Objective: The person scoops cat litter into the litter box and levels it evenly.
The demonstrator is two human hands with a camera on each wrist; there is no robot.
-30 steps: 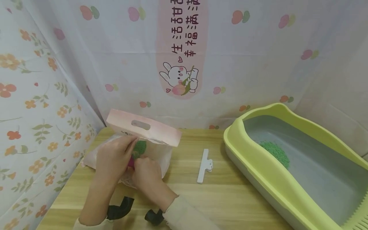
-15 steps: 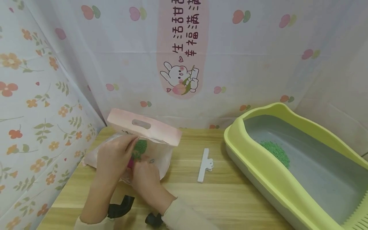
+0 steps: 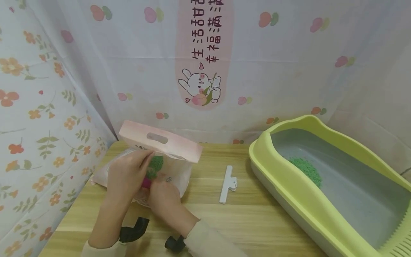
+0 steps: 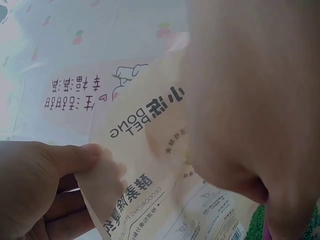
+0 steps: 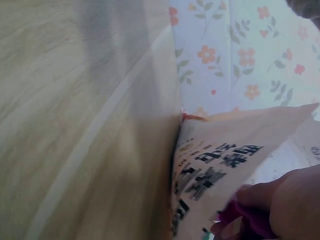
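A pale pink pet-litter bag [image 3: 178, 175] with a handle slot lies tilted at the left of the table, its mouth spread. My left hand [image 3: 126, 175] pinches the bag's rim between thumb and fingers, as the left hand [image 4: 55, 185] shows in the left wrist view. At the mouth, my right hand [image 3: 165, 196] grips a magenta scoop [image 3: 146, 182], mostly hidden by the hands. Green litter granules [image 3: 156, 163] show inside the bag just beyond it. In the right wrist view the right hand [image 5: 285, 207] is curled round the magenta scoop [image 5: 255, 220], beside the printed bag wall.
To the right stands a grey litter tray with a yellow-green rim [image 3: 279, 167], holding a small heap of green granules [image 3: 306, 171]. A white bag clip [image 3: 228, 184] lies on the wooden table [image 3: 250, 228] between bag and tray. Patterned curtains [image 3: 276, 82] hang behind and at the left.
My right hand has sunk slightly forward and left at the bag's mouth, with the magenta scoop in it. The left hand stays at the rim.
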